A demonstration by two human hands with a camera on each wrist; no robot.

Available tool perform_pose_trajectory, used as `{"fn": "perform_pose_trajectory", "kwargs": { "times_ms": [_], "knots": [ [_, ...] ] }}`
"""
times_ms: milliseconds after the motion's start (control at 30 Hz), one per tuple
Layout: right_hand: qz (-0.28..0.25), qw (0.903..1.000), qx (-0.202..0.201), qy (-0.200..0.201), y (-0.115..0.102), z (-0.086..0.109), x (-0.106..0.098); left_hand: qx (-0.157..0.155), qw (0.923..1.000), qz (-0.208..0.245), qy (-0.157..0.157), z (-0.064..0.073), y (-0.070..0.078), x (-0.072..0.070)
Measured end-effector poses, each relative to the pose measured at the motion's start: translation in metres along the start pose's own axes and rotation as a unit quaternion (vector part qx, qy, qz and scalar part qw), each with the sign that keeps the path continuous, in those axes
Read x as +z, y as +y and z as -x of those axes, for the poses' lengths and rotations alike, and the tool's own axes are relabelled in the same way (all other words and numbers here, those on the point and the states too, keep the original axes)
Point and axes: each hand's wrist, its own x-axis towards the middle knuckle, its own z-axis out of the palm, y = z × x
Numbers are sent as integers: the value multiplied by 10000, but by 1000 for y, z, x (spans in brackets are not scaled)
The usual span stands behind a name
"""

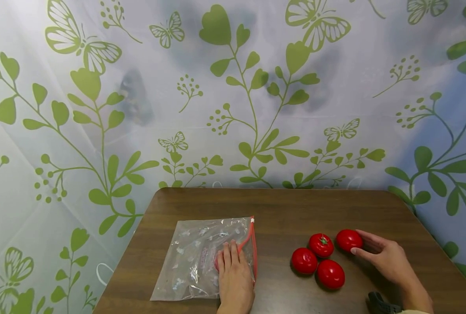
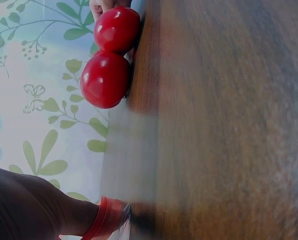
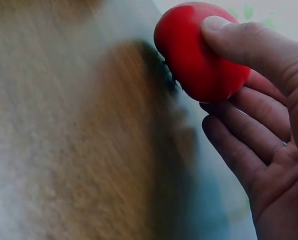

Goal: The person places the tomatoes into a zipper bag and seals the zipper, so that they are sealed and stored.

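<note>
A clear zip bag with a red zip edge lies flat on the table, its mouth facing right. My left hand holds the bag near its mouth, fingers stretched over the plastic and the red edge bending in under them. In the left wrist view the thumb meets the red strip. My right hand grips a red tomato between thumb and fingers; the right wrist view shows the thumb across the tomato. Just left of it sit three more tomatoes, one with its green stem end up.
The brown wooden table ends at the back before a white curtain with green leaves and butterflies. A dark band is on the right wrist.
</note>
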Motion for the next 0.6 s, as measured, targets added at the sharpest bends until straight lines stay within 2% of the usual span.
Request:
{"fn": "perform_pose_trajectory", "kwargs": {
  "times_ms": [200, 600],
  "knots": [
    [-13, 9996, -19, 268, -4, 10, -3, 21, 10000, 22, 74, 0, 0, 0],
    [-28, 9967, -114, 806, -21, 40, -8, 30, 10000, -13, 22, 1, 0, 0]
  ]
}}
